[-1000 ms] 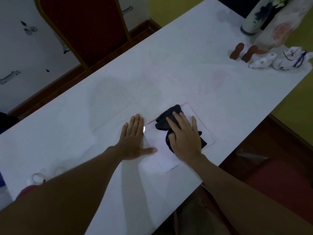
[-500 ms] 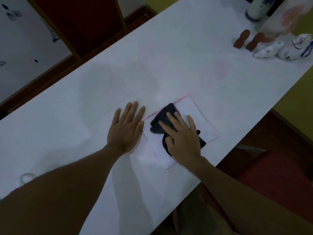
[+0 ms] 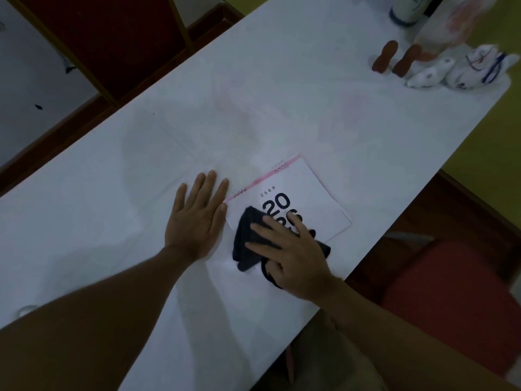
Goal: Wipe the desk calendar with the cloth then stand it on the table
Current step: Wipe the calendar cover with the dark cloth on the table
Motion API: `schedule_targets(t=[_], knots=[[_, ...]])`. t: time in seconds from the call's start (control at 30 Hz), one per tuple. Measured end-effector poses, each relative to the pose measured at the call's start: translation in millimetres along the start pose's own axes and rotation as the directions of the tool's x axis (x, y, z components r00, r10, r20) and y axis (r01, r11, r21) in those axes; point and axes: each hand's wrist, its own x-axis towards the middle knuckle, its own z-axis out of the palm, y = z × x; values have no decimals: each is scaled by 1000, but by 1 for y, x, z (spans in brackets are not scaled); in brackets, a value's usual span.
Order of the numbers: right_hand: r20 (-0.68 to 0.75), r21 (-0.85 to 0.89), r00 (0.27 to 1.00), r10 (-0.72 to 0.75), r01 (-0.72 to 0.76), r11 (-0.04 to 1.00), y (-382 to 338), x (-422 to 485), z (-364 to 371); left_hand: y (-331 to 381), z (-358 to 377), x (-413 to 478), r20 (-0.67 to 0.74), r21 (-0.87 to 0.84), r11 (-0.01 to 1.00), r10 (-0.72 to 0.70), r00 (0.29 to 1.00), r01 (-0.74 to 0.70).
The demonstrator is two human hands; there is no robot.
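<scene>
A white desk calendar (image 3: pixel 308 193) with a pink bound edge and black "20" print lies flat on the white table (image 3: pixel 282 103), near its front edge. A dark cloth (image 3: pixel 248 238) rests on the calendar's near half. My right hand (image 3: pixel 293 258) presses flat on the cloth, fingers spread, and hides part of the print. My left hand (image 3: pixel 197 218) lies palm down on the table just left of the calendar, its fingers touching the pink edge.
At the far right end of the table stand two brown figurines (image 3: pixel 394 59), white ceramic animals (image 3: pixel 462 70), a vase (image 3: pixel 406 9) and a plastic bag (image 3: pixel 451 26). A red chair back (image 3: pixel 112 38) stands behind the table, a red seat (image 3: pixel 451 300) at the near right.
My right hand has dragged the cloth toward me across the calendar, uncovering the black "20" print. My left hand has stayed flat beside the calendar.
</scene>
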Motion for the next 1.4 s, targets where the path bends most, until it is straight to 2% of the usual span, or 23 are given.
schedule_targets(t=[0.07, 0.1, 0.17, 0.23, 0.3, 0.37, 0.4, 0.47, 0.5, 0.57, 0.6, 0.63, 0.67, 0.73, 0.8, 0.87, 0.93, 0.97, 1.07, 1.13, 1.27, 1.3, 1.4], knots=[[0, -66, 997, 82, -82, 994, 20, 12, -7, 0, 0, 0, 1, -2, 1000, 3, 1000, -3], [-30, -98, 977, 211, -213, 972, 29, 25, -10, 0, 0, 0, 3, 0, 1000, 5, 1000, -5], [-105, -91, 861, 498, -507, 857, 41, 53, -17, 0, 0, -1, -2, 1, 1000, 1, 1000, -1], [-154, -63, 770, 618, -632, 772, 37, 71, -18, 1, 0, 1, -10, -7, 1000, -4, 1000, 4], [-109, -107, 842, 528, -538, 836, 21, 66, -10, 1, 0, 1, -7, 0, 1000, 0, 1000, 0], [0, -135, 954, 298, -296, 946, 11, 47, -6, 0, 0, 1, -6, 9, 1000, 3, 1000, -3], [38, -131, 975, 220, -213, 968, 14, 40, -8, -1, 0, 1, -8, 8, 1000, 2, 1000, -2], [7, -145, 965, 262, -258, 955, 34, 38, -14, -1, 1, 0, -15, 5, 1000, -3, 1000, 3], [-44, -146, 923, 382, -384, 912, 43, 41, -18, -1, 1, 0, -17, 5, 1000, -7, 1000, 7], [-153, -102, 757, 636, -652, 752, 51, 51, -23, 0, 1, 0, -19, 0, 1000, -16, 1000, 16], [-190, -84, 692, 697, -719, 690, 47, 55, -22, 1, 0, 1, -21, 0, 1000, -18, 1000, 18], [-200, -89, 686, 700, -724, 684, 40, 56, -20, 1, 0, 0, -25, 2, 1000, -16, 1000, 16], [-178, -111, 740, 649, -670, 734, 31, 55, -16, 1, 0, 0, -26, 6, 1000, -12, 1000, 12], [-49, -164, 911, 410, -412, 896, 21, 43, -9, 0, 1, 1, -21, 14, 1000, -2, 1000, 3], [13, -171, 977, 211, -206, 964, 31, 35, -11, 0, 1, 1, -15, 18, 1000, -1, 1000, 2], [-64, -152, 954, 293, -299, 942, 42, 42, -14, 0, 1, 0, -21, 9, 1000, -3, 1000, 3], [-150, -120, 862, 485, -503, 856, 33, 54, -12, 0, 1, 0, -21, 3, 1000, -8, 1000, 8], [-161, -114, 846, 508, -527, 842, 24, 58, -9, 0, 1, 1, -20, 4, 1000, -8, 1000, 9], [-58, -131, 962, 267, -273, 953, 5, 49, 4, 0, 2, 2, -2, -5, 1000, -5, 1000, 5], [-22, -146, 988, 153, -155, 977, 13, 44, 2, 0, 3, 1, 2, -16, 1000, -8, 1000, 8], [-129, -110, 891, 436, -450, 886, 10, 62, -3, -1, 2, 2, -9, -24, 1000, -8, 1000, 8], [-131, -107, 890, 436, -450, 886, 3, 62, -1, -1, 2, 1, -10, -21, 1000, -9, 1000, 9], [-31, -106, 988, 154, -156, 982, -5, 44, 5, -1, 3, 1, -13, -14, 1000, -7, 1000, 7]])
